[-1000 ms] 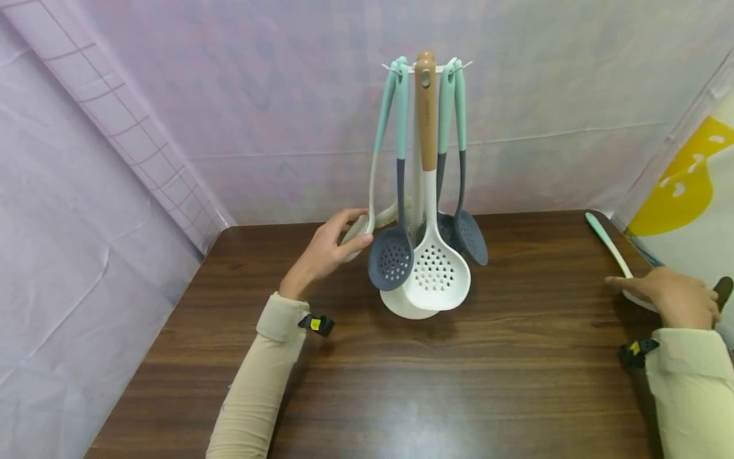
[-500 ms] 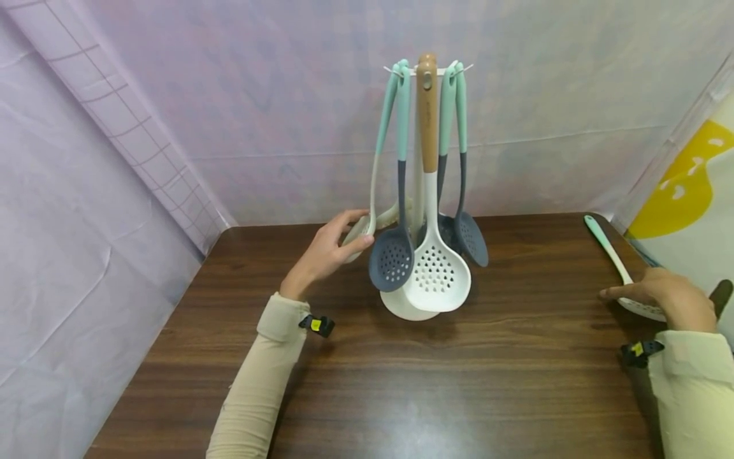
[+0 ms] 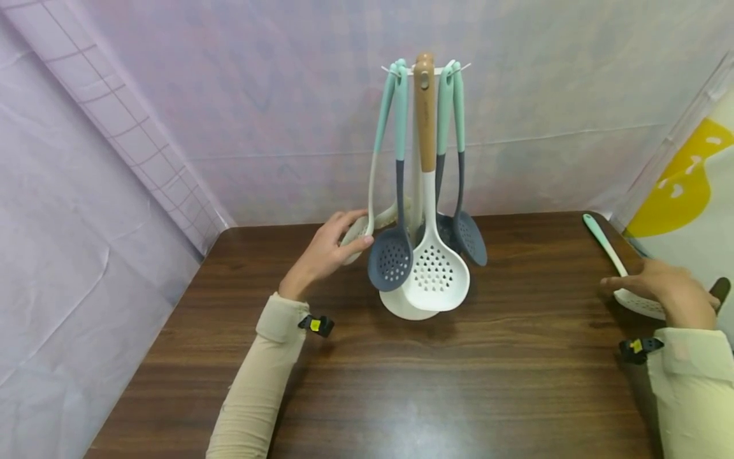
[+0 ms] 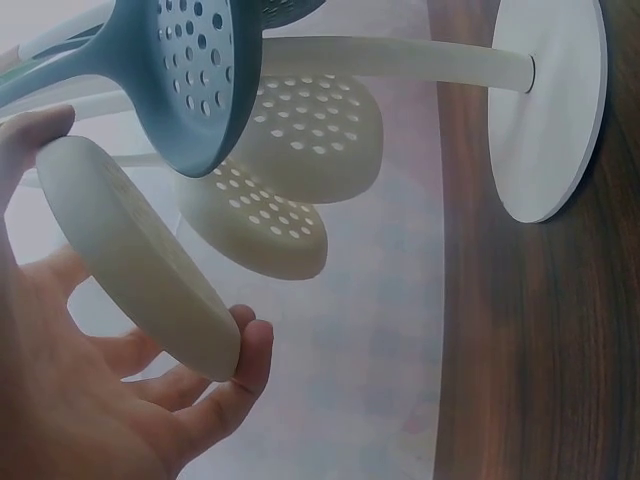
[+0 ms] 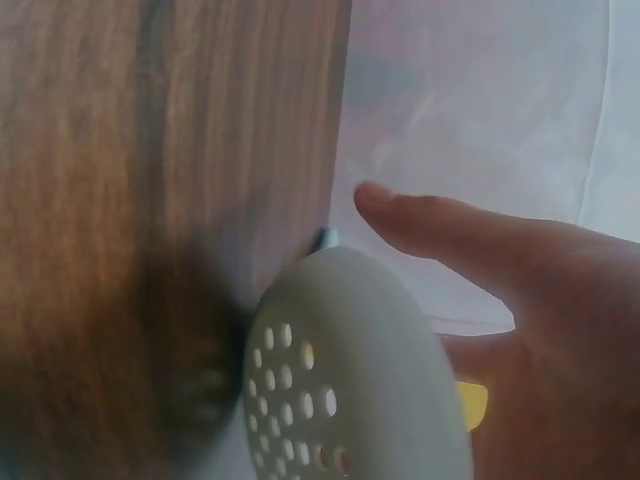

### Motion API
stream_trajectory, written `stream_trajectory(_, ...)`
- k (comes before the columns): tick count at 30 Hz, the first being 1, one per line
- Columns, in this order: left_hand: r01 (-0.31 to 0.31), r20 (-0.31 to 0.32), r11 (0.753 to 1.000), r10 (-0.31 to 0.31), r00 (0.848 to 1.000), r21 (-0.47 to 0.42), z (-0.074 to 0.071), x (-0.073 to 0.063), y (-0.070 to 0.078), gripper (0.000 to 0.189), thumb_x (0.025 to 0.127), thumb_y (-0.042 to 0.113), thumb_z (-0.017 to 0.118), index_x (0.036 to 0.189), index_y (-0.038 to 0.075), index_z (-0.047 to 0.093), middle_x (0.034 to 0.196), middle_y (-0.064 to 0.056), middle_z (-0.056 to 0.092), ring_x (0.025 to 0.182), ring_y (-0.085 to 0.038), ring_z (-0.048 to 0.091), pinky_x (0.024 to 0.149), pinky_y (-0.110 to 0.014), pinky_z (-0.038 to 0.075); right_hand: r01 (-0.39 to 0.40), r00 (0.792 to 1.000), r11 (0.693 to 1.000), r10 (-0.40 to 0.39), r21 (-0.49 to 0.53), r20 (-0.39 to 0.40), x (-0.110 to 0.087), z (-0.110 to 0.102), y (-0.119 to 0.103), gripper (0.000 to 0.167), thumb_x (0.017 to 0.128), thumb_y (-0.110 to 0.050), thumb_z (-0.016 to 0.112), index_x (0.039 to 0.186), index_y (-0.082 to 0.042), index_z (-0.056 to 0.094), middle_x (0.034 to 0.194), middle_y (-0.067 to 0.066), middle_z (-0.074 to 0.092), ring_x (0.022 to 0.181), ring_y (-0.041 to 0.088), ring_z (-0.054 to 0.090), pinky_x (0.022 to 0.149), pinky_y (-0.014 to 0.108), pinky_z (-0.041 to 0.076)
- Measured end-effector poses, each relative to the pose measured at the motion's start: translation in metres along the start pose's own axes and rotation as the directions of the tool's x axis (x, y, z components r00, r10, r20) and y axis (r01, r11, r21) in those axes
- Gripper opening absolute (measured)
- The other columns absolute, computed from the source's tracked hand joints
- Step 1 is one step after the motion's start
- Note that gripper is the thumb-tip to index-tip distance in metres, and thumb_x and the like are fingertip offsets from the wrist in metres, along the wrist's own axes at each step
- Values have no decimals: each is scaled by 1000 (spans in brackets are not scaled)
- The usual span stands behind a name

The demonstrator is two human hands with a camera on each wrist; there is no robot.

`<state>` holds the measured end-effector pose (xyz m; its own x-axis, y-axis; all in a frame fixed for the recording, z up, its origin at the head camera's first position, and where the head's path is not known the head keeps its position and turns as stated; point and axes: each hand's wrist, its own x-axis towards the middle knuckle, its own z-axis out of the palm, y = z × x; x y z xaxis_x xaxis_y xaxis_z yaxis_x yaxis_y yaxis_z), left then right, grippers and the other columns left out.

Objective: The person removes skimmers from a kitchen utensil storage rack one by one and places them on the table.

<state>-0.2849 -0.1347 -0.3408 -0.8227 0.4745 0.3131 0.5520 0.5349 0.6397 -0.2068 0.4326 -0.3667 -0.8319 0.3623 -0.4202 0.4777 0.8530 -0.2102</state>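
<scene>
My left hand [image 3: 322, 254] holds the bowl of a hanging white skimmer [image 4: 140, 265], thumb on one edge and fingertips on the other. This skimmer has a mint handle and hangs at the left side of a white utensil rack [image 3: 395, 308]. At the table's right edge lies another white skimmer [image 3: 636, 305] with a mint handle pointing to the back. My right hand [image 3: 676, 288] is over its bowl. In the right wrist view the thumb [image 5: 430, 220] stretches straight, apart from the bowl; the other fingers are mostly hidden.
More utensils hang on the rack: a grey skimmer [image 3: 392, 258], a white skimmer with a wooden-look handle [image 3: 438, 274] and another grey skimmer [image 3: 473, 238] on the right. The rack stands on a brown wooden table [image 3: 459, 389] against a cloth-covered wall [image 3: 287, 95].
My right hand has shifted slightly and its thumb has come off the skimmer, leaving more of the bowl showing. The left hand stays at the hanging skimmer.
</scene>
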Motion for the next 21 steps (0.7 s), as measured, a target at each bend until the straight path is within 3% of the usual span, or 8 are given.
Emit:
stream_trajectory(5, 3, -3, 1000, -3, 1000, 26, 2, 4, 1, 63, 100, 51, 58, 157, 27, 45, 142, -12, 53, 123, -30, 56, 101, -57, 50, 55, 986, 997, -46, 56, -158, -7, -2, -1, 109, 95, -72, 52, 154, 13, 20, 151, 54, 10, 133, 78, 12, 98, 94, 17)
stream_trajectory(11, 15, -26, 999, -14, 1000, 41, 2, 8, 4, 62, 100, 50, 58, 155, 26, 47, 143, -13, 53, 123, -32, 56, 101, -58, 50, 209, 929, 977, -182, 51, -323, -13, -6, -10, 102, 98, -72, 44, 155, 10, 26, 146, 54, 20, 131, 72, 17, 86, 94, 27)
stream_trajectory(16, 19, -33, 999, -18, 999, 48, 2, 8, 5, 62, 100, 55, 56, 156, 29, 46, 146, -13, 51, 128, -33, 54, 105, -61, 48, 332, 847, 943, -299, -2, -439, -19, -9, -31, 80, 103, -58, 49, 148, 8, 41, 140, 51, 35, 129, 70, 26, 83, 87, 36)
stream_trajectory(19, 35, -35, 998, -33, 999, 60, 2, 4, 4, 62, 100, 54, 56, 155, 29, 45, 146, -12, 51, 127, -34, 55, 104, -61, 48, 441, 799, 897, -405, -24, -445, -22, -8, -56, 68, 105, -49, 52, 139, 10, 49, 134, 46, 47, 123, 65, 37, 85, 76, 40)
stream_trajectory(21, 41, -41, 997, -38, 998, 72, 2, 2, 3, 61, 101, 53, 56, 155, 28, 45, 146, -12, 51, 126, -34, 55, 102, -60, 49, 527, 766, 850, -476, -3, -432, -24, -7, -77, 65, 105, -47, 54, 139, 8, 52, 135, 43, 50, 122, 61, 44, 90, 72, 42)
